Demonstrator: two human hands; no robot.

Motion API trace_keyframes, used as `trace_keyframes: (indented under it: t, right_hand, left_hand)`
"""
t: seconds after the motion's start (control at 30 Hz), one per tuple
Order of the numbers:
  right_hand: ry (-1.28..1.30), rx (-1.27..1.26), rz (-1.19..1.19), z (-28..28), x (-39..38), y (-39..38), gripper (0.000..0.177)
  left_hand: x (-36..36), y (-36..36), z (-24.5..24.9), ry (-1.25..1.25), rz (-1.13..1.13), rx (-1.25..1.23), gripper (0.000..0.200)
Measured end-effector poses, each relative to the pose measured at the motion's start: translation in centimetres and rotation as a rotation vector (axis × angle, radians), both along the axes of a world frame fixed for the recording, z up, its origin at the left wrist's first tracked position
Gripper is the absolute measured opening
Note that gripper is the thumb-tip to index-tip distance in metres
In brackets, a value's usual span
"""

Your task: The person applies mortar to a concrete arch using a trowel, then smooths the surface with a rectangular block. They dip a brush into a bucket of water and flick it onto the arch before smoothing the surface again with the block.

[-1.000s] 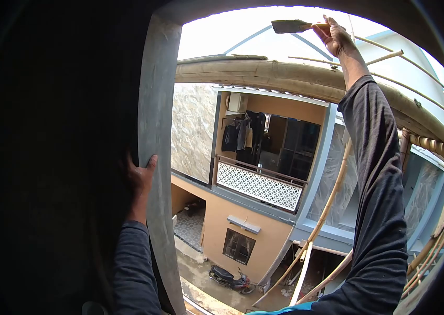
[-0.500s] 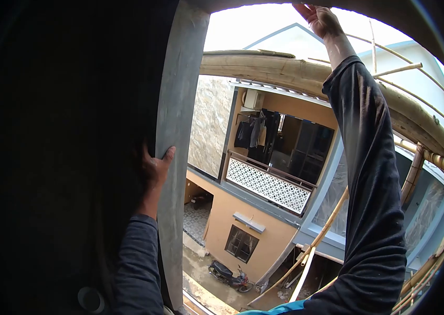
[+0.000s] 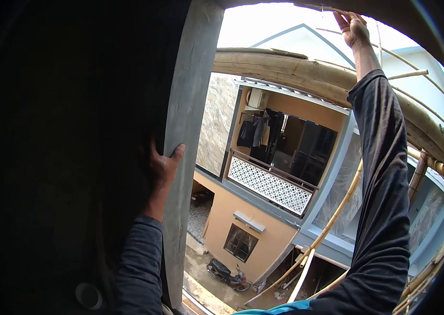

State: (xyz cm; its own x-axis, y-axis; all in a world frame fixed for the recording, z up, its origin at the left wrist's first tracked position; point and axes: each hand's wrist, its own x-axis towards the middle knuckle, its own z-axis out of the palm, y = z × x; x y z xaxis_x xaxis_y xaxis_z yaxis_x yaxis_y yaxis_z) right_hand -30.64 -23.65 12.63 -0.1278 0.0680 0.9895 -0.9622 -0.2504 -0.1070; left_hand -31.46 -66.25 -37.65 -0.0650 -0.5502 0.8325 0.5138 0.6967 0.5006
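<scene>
My left hand (image 3: 165, 164) grips the vertical edge of a grey post (image 3: 189, 105) at the side of a window-like opening. Its thumb lies on the pale face, while the other fingers reach to the shadowed side. High at the upper right, my right hand (image 3: 355, 30) is raised with fingers stretched and somewhat apart. Those fingertips touch the dark top edge of the opening (image 3: 390, 21), beside a thin light strip (image 3: 332, 9). Whether they hold the strip is too small to tell.
Outside, a thick bamboo pole (image 3: 285, 67) crosses the opening, with thinner scaffold poles (image 3: 332, 223) at the right. Beyond stand an orange house with a white balcony railing (image 3: 269, 181) and a motorbike (image 3: 227, 273) far below. A round pale object (image 3: 88, 296) is at the lower left.
My right hand has shifted right and slightly down in view, and the thin strip now shows by its fingertips. The post and my left hand appear farther right; my left hand keeps its hold.
</scene>
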Motion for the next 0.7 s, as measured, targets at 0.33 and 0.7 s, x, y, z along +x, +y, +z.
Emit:
trace_keyframes:
  t: [0.33,0.7]
  right_hand:
    - [-0.182,0.085,0.269,-2.6,-4.2,-12.3,0.020]
    - [-0.183,-0.046,0.176,-2.4,3.4,3.0,0.021]
  left_hand:
    - [0.2,0.2,0.2,0.071,-0.168,0.013,0.089]
    - [-0.2,-0.2,-0.1,0.045,-0.005,-0.027,0.087]
